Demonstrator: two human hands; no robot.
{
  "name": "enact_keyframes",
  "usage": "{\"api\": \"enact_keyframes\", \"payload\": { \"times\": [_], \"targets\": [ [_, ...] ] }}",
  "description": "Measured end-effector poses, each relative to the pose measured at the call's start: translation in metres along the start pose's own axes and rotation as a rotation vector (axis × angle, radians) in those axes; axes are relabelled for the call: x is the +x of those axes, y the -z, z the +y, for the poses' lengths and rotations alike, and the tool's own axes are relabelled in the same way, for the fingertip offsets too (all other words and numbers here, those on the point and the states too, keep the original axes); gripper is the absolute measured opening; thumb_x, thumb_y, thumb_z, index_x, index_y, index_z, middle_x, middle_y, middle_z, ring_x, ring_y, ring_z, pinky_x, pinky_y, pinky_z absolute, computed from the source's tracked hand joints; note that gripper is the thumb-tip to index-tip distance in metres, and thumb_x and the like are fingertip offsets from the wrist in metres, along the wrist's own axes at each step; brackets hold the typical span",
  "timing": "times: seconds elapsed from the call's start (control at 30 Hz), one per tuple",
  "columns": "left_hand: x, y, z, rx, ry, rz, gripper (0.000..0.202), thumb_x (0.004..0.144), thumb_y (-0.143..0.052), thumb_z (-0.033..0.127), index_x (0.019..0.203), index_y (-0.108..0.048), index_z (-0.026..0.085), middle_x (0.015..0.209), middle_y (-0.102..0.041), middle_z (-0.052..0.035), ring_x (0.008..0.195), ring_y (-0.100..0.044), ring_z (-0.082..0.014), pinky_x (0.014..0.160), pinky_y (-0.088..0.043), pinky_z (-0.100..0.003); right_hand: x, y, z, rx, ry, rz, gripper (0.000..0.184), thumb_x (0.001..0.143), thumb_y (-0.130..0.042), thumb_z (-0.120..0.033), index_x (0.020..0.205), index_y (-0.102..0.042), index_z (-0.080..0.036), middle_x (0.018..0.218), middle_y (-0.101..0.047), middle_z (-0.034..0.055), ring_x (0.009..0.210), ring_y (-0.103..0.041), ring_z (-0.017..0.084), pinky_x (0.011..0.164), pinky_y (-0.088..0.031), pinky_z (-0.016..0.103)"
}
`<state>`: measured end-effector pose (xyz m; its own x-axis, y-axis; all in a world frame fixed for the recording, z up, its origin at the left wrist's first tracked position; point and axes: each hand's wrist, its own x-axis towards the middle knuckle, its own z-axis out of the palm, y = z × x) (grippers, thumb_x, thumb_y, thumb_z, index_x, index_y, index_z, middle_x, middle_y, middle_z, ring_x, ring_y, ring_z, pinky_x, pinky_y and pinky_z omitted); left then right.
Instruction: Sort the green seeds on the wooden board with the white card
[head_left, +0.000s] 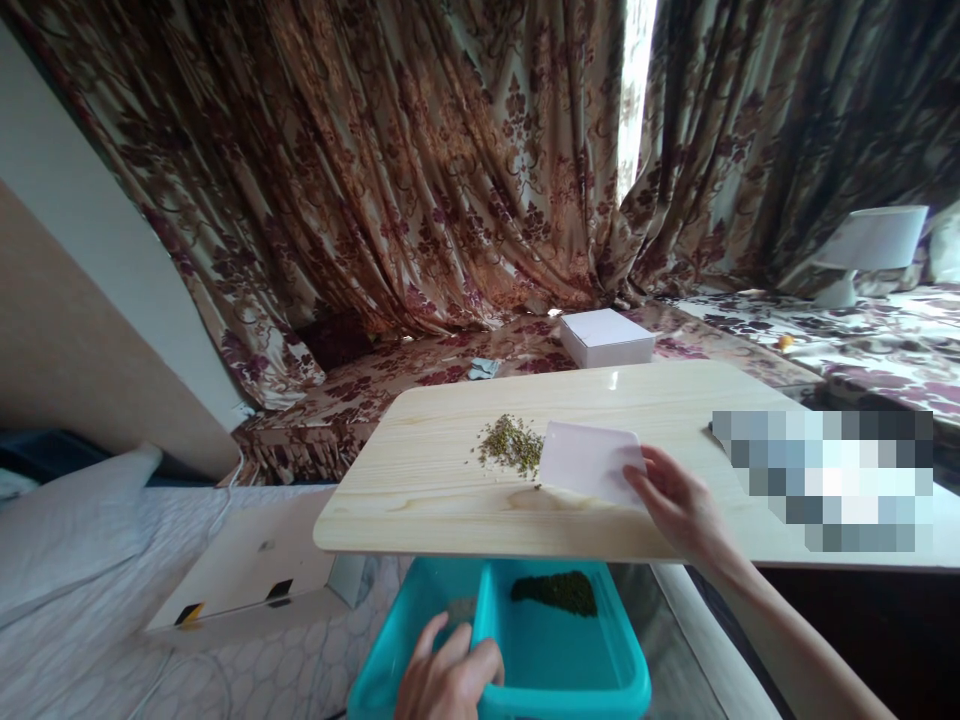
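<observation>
Holding one card [586,462] beside one pile [511,445] is the right hand [676,497].

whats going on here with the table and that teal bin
A person's right hand holds a flat whitish card beside a loose scatter of green grains on the wooden table. Their left hand is at the divided teal bin below the table's near edge; whether it grips the bin is unclear. A darker green heap lies in the bin's right compartment, while grains remain on the table.
</observation>
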<state>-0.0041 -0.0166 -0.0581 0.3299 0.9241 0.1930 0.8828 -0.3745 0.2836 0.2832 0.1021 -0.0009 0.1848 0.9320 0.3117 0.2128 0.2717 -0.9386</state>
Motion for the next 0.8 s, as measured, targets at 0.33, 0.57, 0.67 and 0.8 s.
{"api": "enact_keyframes", "payload": {
  "times": [0.33,0.57,0.67,0.8],
  "targets": [
    [0.0009,0.0037,0.0000,-0.056,0.005,-0.011,0.024,0.063,-0.079,0.032,0.069,-0.058,0.025,0.069,-0.053,0.0061,0.071,-0.061,-0.0189,0.096,-0.042,-0.045,-0.0023,-0.0004,-0.0016,-0.002,-0.019,0.001,0.034,0.070,-0.068,-0.050,0.091,-0.063,-0.023,0.078,-0.076,0.0068,0.073,-0.072,0.025,0.059,-0.057,0.030],
    [0.0010,0.0055,0.0009,-0.029,-0.007,0.001,0.026,0.061,-0.081,0.033,0.068,-0.058,0.024,0.068,-0.054,0.0062,0.068,-0.061,-0.0178,0.095,-0.043,-0.045,-0.0018,-0.0015,-0.0002,0.012,-0.031,-0.004,0.039,0.068,-0.069,-0.053,0.090,-0.064,-0.022,0.077,-0.076,0.0070,0.069,-0.071,0.023,0.057,-0.055,0.029],
    [0.0007,0.0050,0.0009,-0.026,-0.014,0.015,0.024,0.064,-0.080,0.034,0.068,-0.058,0.024,0.068,-0.054,0.0063,0.069,-0.061,-0.0176,0.095,-0.043,-0.044,-0.0027,-0.0033,-0.0012,-0.003,-0.020,-0.017,0.036,0.070,-0.067,-0.051,0.090,-0.064,-0.021,0.077,-0.076,0.0067,0.068,-0.071,0.022,0.056,-0.055,0.028],
    [-0.0002,0.0047,0.0030,-0.040,0.012,0.023,0.026,0.062,-0.080,0.038,0.069,-0.059,0.026,0.069,-0.055,0.0060,0.073,-0.061,-0.0198,0.095,-0.044,-0.044,-0.0040,-0.0036,-0.0023,-0.001,-0.006,-0.029,0.035,0.071,-0.067,-0.050,0.091,-0.065,-0.021,0.079,-0.076,0.0068,0.068,-0.071,0.022,0.057,-0.056,0.029]
  ]
}}
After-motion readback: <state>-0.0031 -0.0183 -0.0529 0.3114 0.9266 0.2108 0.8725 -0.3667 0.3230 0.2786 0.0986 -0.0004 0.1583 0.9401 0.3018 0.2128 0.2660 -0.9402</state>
